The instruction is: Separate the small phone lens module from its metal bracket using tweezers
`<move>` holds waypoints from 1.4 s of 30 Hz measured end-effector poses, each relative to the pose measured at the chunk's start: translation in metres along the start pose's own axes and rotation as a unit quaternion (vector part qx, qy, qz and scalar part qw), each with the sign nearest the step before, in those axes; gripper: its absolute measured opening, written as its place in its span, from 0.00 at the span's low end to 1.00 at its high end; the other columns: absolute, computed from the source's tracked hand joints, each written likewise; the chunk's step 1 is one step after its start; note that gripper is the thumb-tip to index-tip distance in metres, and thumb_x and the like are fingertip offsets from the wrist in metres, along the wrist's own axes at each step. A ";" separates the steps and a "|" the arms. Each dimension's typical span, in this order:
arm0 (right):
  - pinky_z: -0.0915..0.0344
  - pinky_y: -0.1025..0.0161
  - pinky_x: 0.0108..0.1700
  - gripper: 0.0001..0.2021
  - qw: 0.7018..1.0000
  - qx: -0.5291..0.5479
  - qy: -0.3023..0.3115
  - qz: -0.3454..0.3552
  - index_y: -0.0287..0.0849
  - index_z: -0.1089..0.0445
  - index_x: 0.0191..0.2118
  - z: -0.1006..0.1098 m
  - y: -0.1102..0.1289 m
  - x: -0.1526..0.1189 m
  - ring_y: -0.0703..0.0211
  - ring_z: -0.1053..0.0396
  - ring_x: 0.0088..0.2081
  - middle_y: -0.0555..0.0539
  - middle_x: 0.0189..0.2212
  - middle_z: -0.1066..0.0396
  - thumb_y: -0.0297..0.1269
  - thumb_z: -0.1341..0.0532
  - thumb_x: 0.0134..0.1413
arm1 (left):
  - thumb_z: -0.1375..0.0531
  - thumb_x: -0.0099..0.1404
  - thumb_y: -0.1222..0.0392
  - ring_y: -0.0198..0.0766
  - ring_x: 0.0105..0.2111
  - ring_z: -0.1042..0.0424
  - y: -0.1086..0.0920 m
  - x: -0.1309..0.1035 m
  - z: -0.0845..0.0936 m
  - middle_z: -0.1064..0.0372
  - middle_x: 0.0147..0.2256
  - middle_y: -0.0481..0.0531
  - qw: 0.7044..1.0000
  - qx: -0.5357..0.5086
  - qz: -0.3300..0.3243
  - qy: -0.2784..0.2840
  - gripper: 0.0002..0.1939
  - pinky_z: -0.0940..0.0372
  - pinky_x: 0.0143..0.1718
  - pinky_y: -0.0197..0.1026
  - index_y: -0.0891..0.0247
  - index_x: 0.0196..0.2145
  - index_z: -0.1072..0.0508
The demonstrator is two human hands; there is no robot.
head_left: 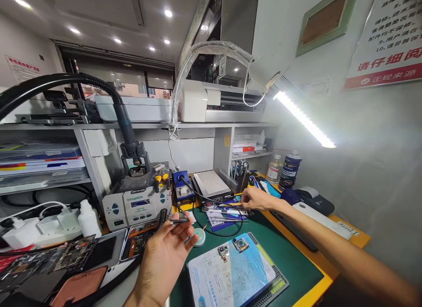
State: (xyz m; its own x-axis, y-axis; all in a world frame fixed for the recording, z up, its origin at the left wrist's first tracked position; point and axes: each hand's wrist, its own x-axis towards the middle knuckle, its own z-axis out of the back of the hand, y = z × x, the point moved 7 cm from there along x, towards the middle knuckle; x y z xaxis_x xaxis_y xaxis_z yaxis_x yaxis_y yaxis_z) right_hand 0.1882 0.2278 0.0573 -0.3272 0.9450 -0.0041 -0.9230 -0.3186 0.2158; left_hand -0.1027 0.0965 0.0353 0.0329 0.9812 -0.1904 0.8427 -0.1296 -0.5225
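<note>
My left hand (168,256) is raised palm-up at the left of the green mat. Its thumb and fingers close on a small dark flat part (180,218), whose kind I cannot make out. My right hand (256,199) reaches to the back of the mat, fingers pinched together over a group of tools. Several tweezers (227,212) lie there on a purple card (216,226). A thin yellow-handled tool (234,204) runs up to the right fingertips; whether they grip it is hidden. Two small camera modules (223,252) rest on a blue and white box (231,278).
A hot-air station (138,206) and a blue soldering station (183,186) stand behind. A black cable crosses the tools. Circuit boards (72,254) crowd the left. Bottles (290,170) and a pen holder (240,177) are at the back right. A bright lamp (303,118) hangs overhead.
</note>
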 end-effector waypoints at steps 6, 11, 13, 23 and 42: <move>0.24 0.49 0.47 0.14 0.998 0.024 0.059 -0.015 0.41 0.29 0.55 0.002 -0.002 -0.004 0.47 0.24 0.48 0.43 0.54 0.27 0.38 0.36 0.67 | 0.37 0.61 0.66 0.39 0.28 0.26 0.003 -0.002 -0.003 0.23 0.34 0.55 1.000 0.008 0.002 0.009 0.02 0.24 0.32 0.46 0.64 0.31 0.24; 0.25 0.49 0.48 0.15 0.996 0.024 0.084 -0.020 0.41 0.29 0.55 -0.013 0.005 0.002 0.47 0.25 0.49 0.43 0.55 0.27 0.38 0.36 0.67 | 0.39 0.63 0.66 0.38 0.27 0.26 0.004 -0.003 -0.004 0.23 0.34 0.56 1.000 0.016 0.007 0.015 0.04 0.25 0.32 0.45 0.64 0.30 0.23; 0.25 0.49 0.47 0.15 0.995 0.023 0.093 -0.023 0.41 0.29 0.56 -0.017 0.007 0.005 0.48 0.25 0.49 0.43 0.55 0.28 0.37 0.36 0.67 | 0.38 0.63 0.66 0.37 0.27 0.27 0.004 -0.002 -0.003 0.23 0.34 0.55 1.000 0.017 0.006 0.016 0.05 0.24 0.32 0.44 0.64 0.30 0.23; 0.25 0.48 0.48 0.15 0.991 0.017 0.124 -0.053 0.41 0.29 0.56 -0.013 -0.002 0.004 0.48 0.25 0.49 0.43 0.55 0.28 0.37 0.36 0.67 | 0.39 0.65 0.67 0.37 0.27 0.26 0.003 0.000 -0.001 0.22 0.35 0.56 1.000 0.005 0.009 0.019 0.07 0.25 0.33 0.45 0.64 0.30 0.22; 0.25 0.48 0.47 0.15 0.969 0.245 0.034 -0.014 0.40 0.30 0.56 0.000 0.033 0.015 0.48 0.24 0.48 0.42 0.54 0.27 0.38 0.37 0.67 | 0.23 0.44 0.62 0.37 0.28 0.29 0.020 -0.001 -0.003 0.23 0.34 0.54 0.995 -0.012 0.072 0.067 0.16 0.26 0.34 0.44 0.65 0.32 0.19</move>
State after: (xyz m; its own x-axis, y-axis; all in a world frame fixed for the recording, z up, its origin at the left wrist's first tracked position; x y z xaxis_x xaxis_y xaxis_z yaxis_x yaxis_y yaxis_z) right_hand 0.1527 0.2311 0.0640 -0.3309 0.9404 -0.0785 -0.7302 -0.2025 0.6525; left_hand -0.0844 0.0935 0.0271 0.2249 0.9630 -0.1484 0.8370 -0.2689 -0.4767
